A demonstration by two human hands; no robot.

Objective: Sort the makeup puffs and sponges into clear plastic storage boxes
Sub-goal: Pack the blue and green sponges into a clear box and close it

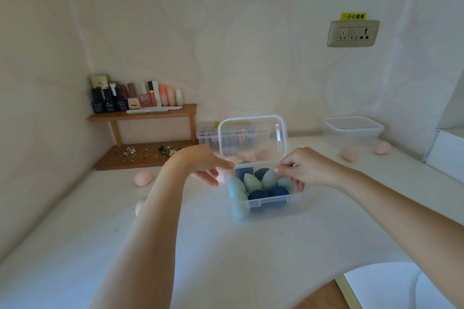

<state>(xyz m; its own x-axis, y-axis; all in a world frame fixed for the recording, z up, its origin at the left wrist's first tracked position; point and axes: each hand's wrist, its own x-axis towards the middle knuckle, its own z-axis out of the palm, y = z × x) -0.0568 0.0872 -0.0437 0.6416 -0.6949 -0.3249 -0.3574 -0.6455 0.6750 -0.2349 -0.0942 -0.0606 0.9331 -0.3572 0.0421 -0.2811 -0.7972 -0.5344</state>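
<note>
A clear plastic box (293,199) stands mid-table, filled with several blue and green egg-shaped sponges (252,183). Its clear lid (252,139) is held upright above the box's far edge. My left hand (207,167) pinches the lid's lower left corner. My right hand (301,167) pinches its lower right corner, fingers curled. Loose pink sponges lie on the table: one at the left (143,177), another by my left forearm (139,206), two at the right (348,154) (383,147). More pink pieces show through the lid.
A second clear box (206,133) with coloured puffs stands behind the lid. An empty clear box (354,130) sits at the back right. A wooden shelf (143,114) holds cosmetics bottles, with small metal items below. A wall socket (352,33) is above.
</note>
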